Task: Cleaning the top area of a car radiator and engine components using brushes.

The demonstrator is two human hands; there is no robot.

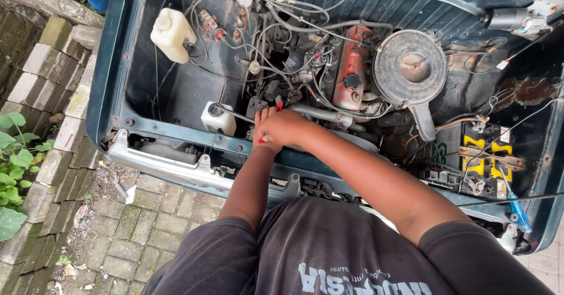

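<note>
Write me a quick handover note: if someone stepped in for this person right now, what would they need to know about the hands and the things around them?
Both hands meet low at the front of the open engine bay. The right hand lies over the left hand; a red-handled tool shows between them, but which hand grips it cannot be told. Beside them to the left sits a small white reservoir; the red engine cover and round air cleaner lie behind. A blue-handled screwdriver rests unused near the battery. What is finished cannot be judged.
</note>
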